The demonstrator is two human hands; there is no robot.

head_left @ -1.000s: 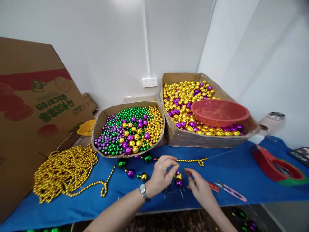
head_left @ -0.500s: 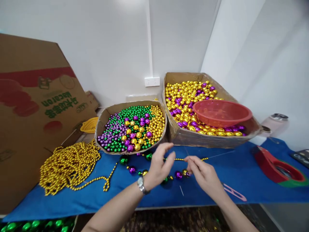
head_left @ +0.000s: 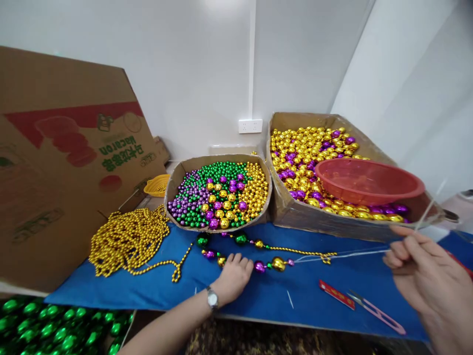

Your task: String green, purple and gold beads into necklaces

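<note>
My left hand [head_left: 233, 279], with a watch at its wrist, lies over part of a bead strand [head_left: 259, 266] on the blue cloth; its fingers are curled down onto the beads. The strand has large green, purple and gold beads. White thread [head_left: 354, 254] runs from its right end to my right hand [head_left: 424, 261], raised at the right with fingers pinched on the thread. A loose thread end sticks up above that hand. Behind the large beads, a thin gold bead chain [head_left: 295, 250] extends to the right.
An open box [head_left: 171, 183] of small mixed beads stands behind the strand. Right of it, a larger box [head_left: 295, 217] holds gold and purple beads and a red bowl [head_left: 369, 180]. Gold chains [head_left: 127, 239] are piled left. Pink snips [head_left: 382, 314] and a red strip [head_left: 336, 295] lie in front.
My right hand has moved far right, drawing the thread out. My left hand has lowered onto the strand. The view has shifted, and the red strip and snips show more fully.
</note>
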